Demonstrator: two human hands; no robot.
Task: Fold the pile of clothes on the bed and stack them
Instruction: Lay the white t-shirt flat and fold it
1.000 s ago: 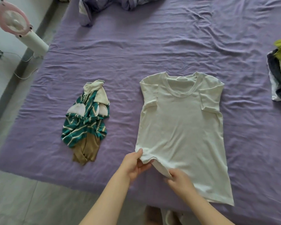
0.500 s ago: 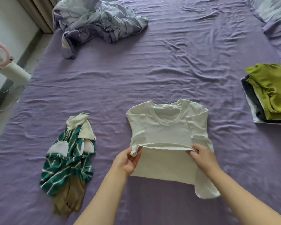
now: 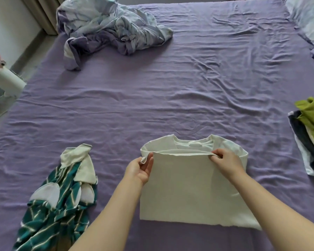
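A white t-shirt (image 3: 185, 189) lies on the purple bed sheet (image 3: 152, 105), folded over on itself with its hem brought up close to the neckline. My left hand (image 3: 140, 170) pinches the hem's left corner. My right hand (image 3: 225, 161) pinches the hem's right corner, just below the collar. To the left lies a crumpled green-and-white striped garment (image 3: 56, 201). A stack of folded clothes (image 3: 310, 134), with an olive-green piece on top, sits at the right edge of the view.
A bunched lilac and pale blue blanket (image 3: 107, 28) lies at the far left of the bed. A pillow (image 3: 308, 19) is at the far right corner. A white and pink fan (image 3: 2, 73) stands on the floor beside the bed's left side.
Both hands lifted the white shirt's hem from the near edge and carried it up toward the collar, folding the shirt in half. The view tilted upward.
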